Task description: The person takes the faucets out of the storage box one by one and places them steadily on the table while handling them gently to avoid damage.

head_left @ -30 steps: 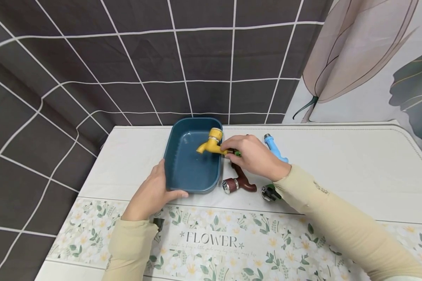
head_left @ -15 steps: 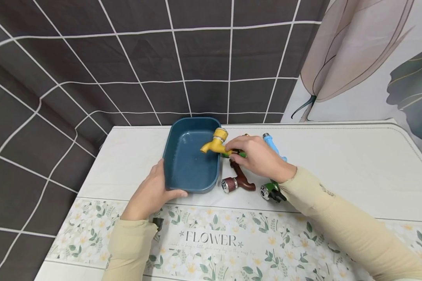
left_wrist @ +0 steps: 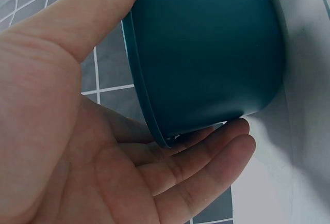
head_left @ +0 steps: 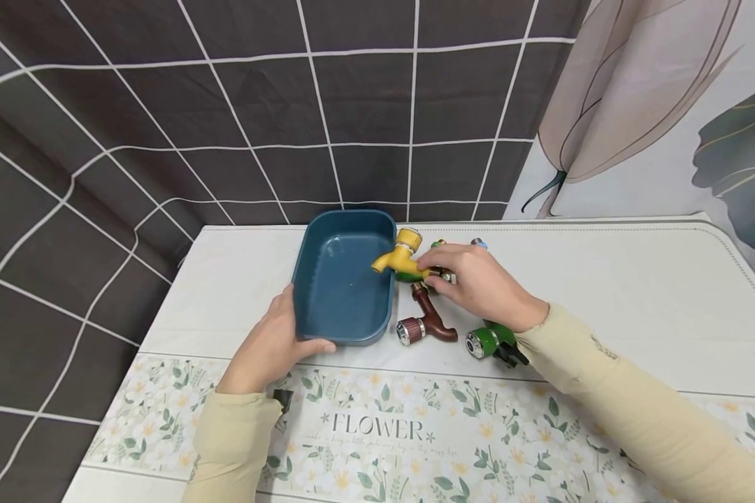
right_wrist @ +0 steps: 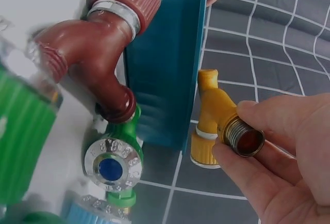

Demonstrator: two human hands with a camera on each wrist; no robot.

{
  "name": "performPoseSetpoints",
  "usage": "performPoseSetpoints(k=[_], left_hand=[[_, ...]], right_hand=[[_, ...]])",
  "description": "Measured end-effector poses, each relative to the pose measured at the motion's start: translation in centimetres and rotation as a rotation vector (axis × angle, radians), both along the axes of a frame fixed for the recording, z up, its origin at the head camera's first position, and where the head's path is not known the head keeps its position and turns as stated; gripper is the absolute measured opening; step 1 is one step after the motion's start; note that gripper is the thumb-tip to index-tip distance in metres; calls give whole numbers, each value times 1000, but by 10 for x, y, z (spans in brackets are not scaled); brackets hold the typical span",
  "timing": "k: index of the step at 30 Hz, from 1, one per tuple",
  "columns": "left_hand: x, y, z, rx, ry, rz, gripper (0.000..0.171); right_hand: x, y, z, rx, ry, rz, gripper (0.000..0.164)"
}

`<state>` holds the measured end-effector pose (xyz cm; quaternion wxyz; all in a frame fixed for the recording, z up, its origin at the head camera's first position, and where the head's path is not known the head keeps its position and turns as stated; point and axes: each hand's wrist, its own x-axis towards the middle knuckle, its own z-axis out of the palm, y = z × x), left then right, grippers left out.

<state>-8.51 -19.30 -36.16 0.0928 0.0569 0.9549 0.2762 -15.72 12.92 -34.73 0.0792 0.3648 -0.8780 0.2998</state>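
My right hand point(head_left: 487, 283) pinches a yellow plastic tap point(head_left: 399, 260) by its threaded inlet end, above the right rim of a blue rectangular basin point(head_left: 342, 286). In the right wrist view the yellow tap's ribbed knob point(right_wrist: 205, 150) points down and its open metal thread point(right_wrist: 245, 139) faces the camera. My left hand point(head_left: 267, 346) rests against the basin's near left corner. The left wrist view shows its fingers point(left_wrist: 188, 185) fairly straight along the basin's outer wall point(left_wrist: 206, 53), with the thumb on the adjoining side.
Right of the basin lie a maroon tap point(head_left: 437, 323), a green tap with black handle point(head_left: 491, 341), and a green tap with a blue-centred knob point(right_wrist: 113, 164). A light-blue tap point(head_left: 478, 243) is mostly hidden behind my right hand. A dark tiled-pattern backdrop point(head_left: 365, 171) stands behind.
My right hand has moved the yellow tap rightward, from over the basin's interior to its right rim. The left hand and the basin have stayed put.
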Motion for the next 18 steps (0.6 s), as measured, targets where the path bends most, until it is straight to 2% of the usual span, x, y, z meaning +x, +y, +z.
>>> performPoseSetpoints(k=[10, 18], left_hand=[[0, 0, 0, 8, -1, 3, 124], [1, 1, 2, 2, -10, 11, 125]], right_hand=[[7, 14, 2, 15, -4, -48, 20], [11, 24, 0, -9, 29, -46, 20]])
